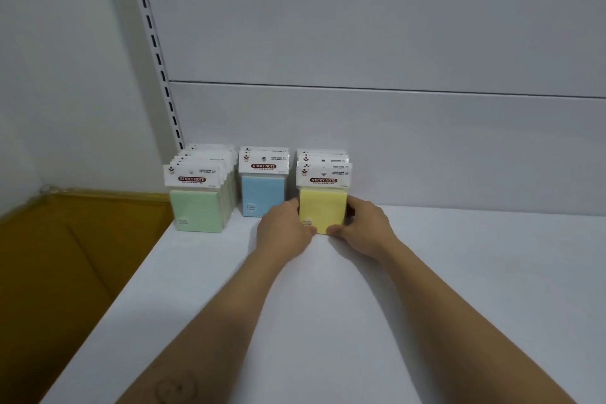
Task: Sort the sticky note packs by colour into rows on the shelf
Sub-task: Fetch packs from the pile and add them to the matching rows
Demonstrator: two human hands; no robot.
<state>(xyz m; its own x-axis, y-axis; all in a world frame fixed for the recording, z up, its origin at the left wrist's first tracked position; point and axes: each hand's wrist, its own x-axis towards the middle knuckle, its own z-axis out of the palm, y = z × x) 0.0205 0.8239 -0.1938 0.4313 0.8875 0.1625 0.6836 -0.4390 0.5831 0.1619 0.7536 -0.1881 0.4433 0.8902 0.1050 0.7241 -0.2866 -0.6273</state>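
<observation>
While the sorting appears close to done, three colour rows stand at the rear of the white shelf (328,305). From left: a brown surface (65,256) lies below the shelf edge, and a slotted upright (154,43) rises beside the back panel (360,141). The green row (196,210) is the deepest, several packs from front to back. The blue row (262,195) stands just beside it, across a narrow gap. The left hand (282,229) pinches the left edge of the front yellow pack (323,210), thumb low on its face. The right hand (367,226) grips the right edge likewise, fingers curled behind. This pack stands upright at the head of the yellow row (323,157), whose header cards show behind it.

Step in hand, as judged: squaring the front yellow pack against its row. It should go best with even pressure from both sides, the base flat on the shelf, and the face parallel to the green and blue fronts. A push high on the header would likely tip the pack backward.

Materials: each pack is a square block of pastel paper in clear glossy film, topped by a white card header with a hang hole and a red "STICKY NOTE" label. Shelf and back panel look smooth, matt and white, probably painted metal.
</observation>
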